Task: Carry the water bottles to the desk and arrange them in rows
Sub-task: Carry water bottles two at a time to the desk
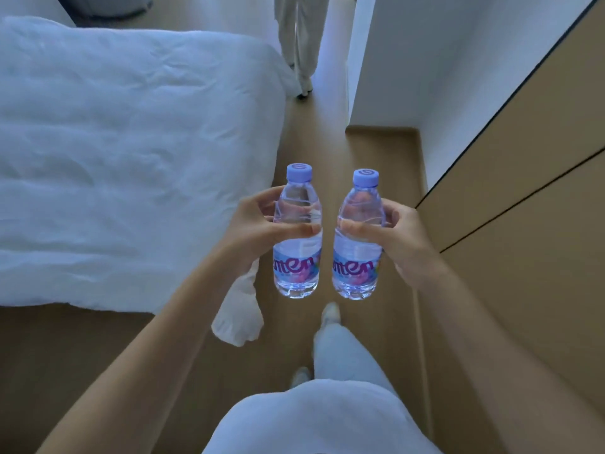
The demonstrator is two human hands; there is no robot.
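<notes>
I hold two small clear water bottles upright in front of me, each with a purple cap and a purple-lettered label. My left hand (258, 221) grips the left bottle (297, 257) around its upper body. My right hand (397, 234) grips the right bottle (357, 260) the same way. The bottles hang side by side above the floor, a small gap between them. No desk is in view.
A bed with a rumpled white duvet (124, 152) fills the left. Tan wardrobe doors (523, 208) and a white wall (425, 54) line the right. A narrow wooden floor aisle (307, 132) runs ahead, where another person's legs (301, 44) stand. My own legs show below.
</notes>
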